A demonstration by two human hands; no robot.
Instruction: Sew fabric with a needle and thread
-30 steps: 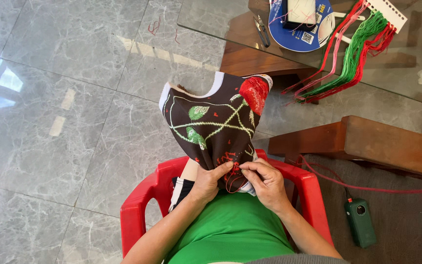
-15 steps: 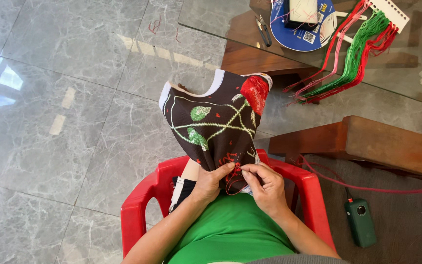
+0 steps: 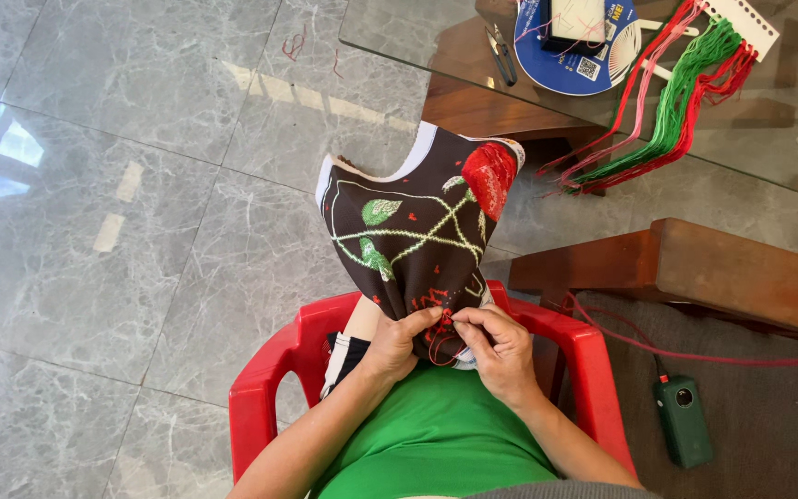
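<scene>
Here, both hands pinch the near, lower edge of a dark embroidered cloth [image 3: 417, 240], which rises straight away from them over the lap; left hand [image 3: 399, 344] grips the fabric, right hand [image 3: 501, 346] holds red thread [image 3: 438, 346] beside it.
</scene>
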